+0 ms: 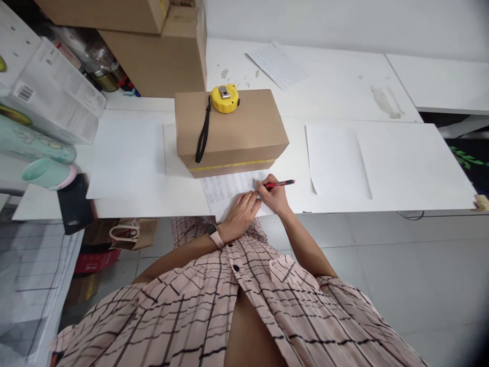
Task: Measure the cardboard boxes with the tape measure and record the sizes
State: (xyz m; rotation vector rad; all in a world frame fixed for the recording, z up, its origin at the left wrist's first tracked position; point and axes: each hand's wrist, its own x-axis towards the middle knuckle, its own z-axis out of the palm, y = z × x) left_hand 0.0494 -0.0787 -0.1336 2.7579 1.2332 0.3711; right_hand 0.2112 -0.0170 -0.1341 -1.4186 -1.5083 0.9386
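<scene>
My right hand (273, 195) is closed round a red pen (281, 183), its tip down on a printed sheet of figures (225, 189) at the table's near edge. My left hand (242, 211) lies flat on the same sheet with fingers stretched out, holding it down; a watch sits on that wrist. Just behind the sheet stands a brown cardboard box (233, 132) with a strip of yellow tape along its front. A yellow tape measure (225, 98) with a black strap rests on top of the box.
Blank white sheets (336, 160) lie right and left of the box on the white table (412, 168). Large cardboard boxes (160, 51) stand at the back left, another printed sheet (278, 65) behind. White cartons, a teal bottle (48, 172) and a black phone (74, 204) crowd the left.
</scene>
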